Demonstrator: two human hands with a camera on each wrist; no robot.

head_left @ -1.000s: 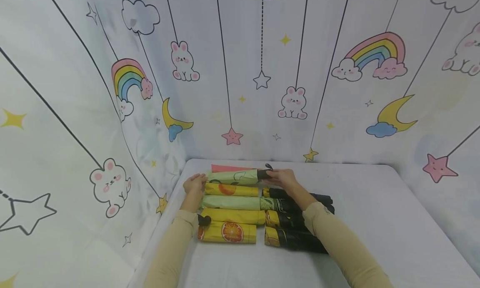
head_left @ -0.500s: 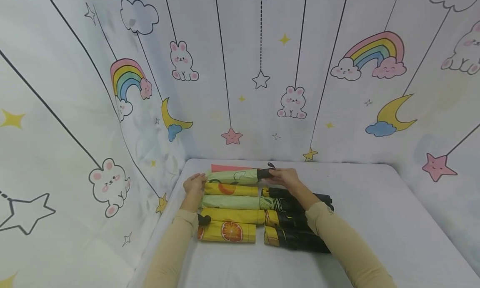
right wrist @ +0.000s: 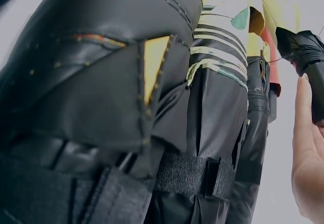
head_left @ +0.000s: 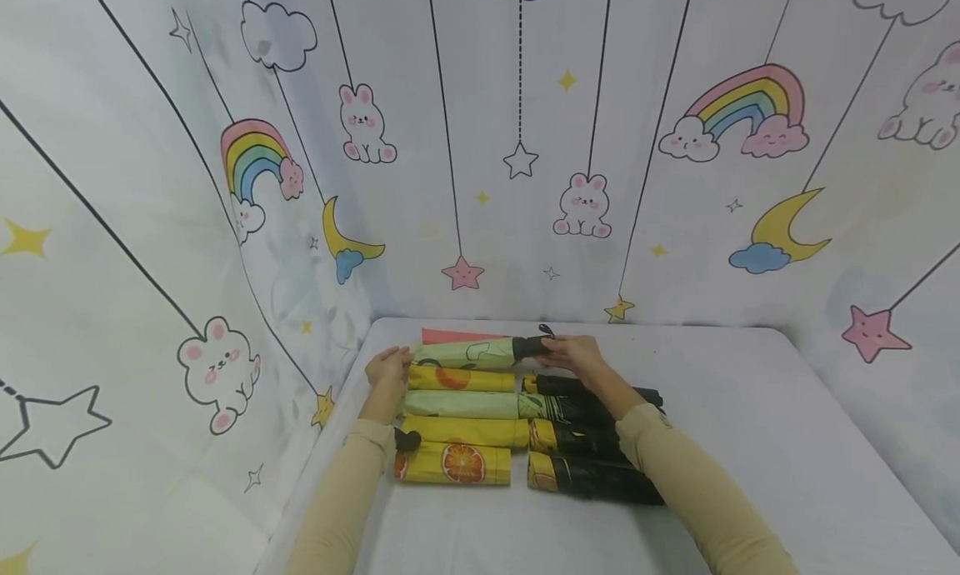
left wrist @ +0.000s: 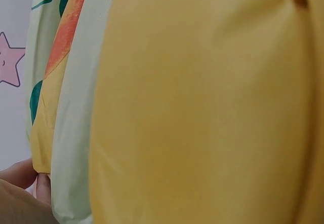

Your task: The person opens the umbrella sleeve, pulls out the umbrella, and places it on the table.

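Observation:
In the head view a light-green printed sleeve (head_left: 465,354) with a black end (head_left: 529,347) and a small loop lies across the back of the row; it looks like a folded umbrella in its cover. My left hand (head_left: 387,370) pinches its left end. My right hand (head_left: 576,357) grips the black end, with thumb and fingers around it. The right wrist view has that black end (right wrist: 309,57) with my right hand (right wrist: 306,168) against it. At the lower left of the left wrist view, my left hand (left wrist: 25,193) is partly hidden by the covers.
Nearer me lie yellow orange-print covers (head_left: 468,465) and another green cover (head_left: 461,404). Black rolled umbrellas (head_left: 600,479) with straps lie to their right. Something red (head_left: 450,336) lies behind. A white table (head_left: 750,425) meets a printed curtain (head_left: 645,225).
My right hand has shifted slightly to the right, and a little more of the black end shows. The left hand stays at the green cover's left end.

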